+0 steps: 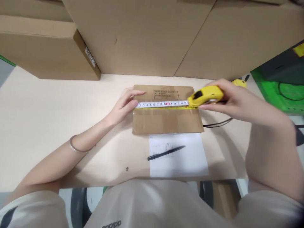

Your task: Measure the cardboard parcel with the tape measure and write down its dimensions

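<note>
A small cardboard box (166, 122) with a printed black label frame lies on the table. Across its top runs the white blade (156, 104) of a yellow tape measure (206, 95), its numbers facing up and a red 10 near the middle. My left hand (124, 103) is at the box's left edge, thumb pressing the blade's end and fingertips reaching over the top. At the right edge my right hand (229, 96) is closed around the tape measure's case. The blade's hook is hidden under my left thumb.
A black pen (166, 153) rests on a white sheet of paper (187, 164) before the box. Large cartons (142, 38) stand along the back, with another carton (47, 50) at left. A black cable (218, 123) and a green bin (273, 88) are at right.
</note>
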### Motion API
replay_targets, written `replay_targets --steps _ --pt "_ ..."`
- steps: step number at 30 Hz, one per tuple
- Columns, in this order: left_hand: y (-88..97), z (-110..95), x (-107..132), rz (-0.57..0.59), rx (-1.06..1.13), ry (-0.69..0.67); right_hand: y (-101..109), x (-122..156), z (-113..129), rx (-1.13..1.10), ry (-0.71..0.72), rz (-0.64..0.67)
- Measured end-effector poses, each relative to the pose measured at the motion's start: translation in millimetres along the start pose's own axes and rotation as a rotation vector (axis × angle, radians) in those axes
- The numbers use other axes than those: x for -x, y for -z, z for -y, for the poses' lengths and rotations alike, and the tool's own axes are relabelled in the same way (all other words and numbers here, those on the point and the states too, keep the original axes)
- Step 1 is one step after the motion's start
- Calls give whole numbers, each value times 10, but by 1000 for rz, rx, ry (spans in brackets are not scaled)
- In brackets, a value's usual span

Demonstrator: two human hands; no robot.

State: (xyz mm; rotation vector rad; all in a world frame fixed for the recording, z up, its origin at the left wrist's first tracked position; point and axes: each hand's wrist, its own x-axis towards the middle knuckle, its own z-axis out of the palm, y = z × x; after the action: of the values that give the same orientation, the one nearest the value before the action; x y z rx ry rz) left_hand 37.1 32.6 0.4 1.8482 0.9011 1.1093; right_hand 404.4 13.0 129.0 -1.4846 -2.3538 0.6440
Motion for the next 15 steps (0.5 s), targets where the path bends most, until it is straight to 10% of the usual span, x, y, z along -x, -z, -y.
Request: replay_targets --steps 6,15 --pt "-17 16 -3 -20 14 -16 49 250 -381 -101 -94 -50" --pt "2 -21 -16 -25 -34 -18 25 -28 280 109 112 22"
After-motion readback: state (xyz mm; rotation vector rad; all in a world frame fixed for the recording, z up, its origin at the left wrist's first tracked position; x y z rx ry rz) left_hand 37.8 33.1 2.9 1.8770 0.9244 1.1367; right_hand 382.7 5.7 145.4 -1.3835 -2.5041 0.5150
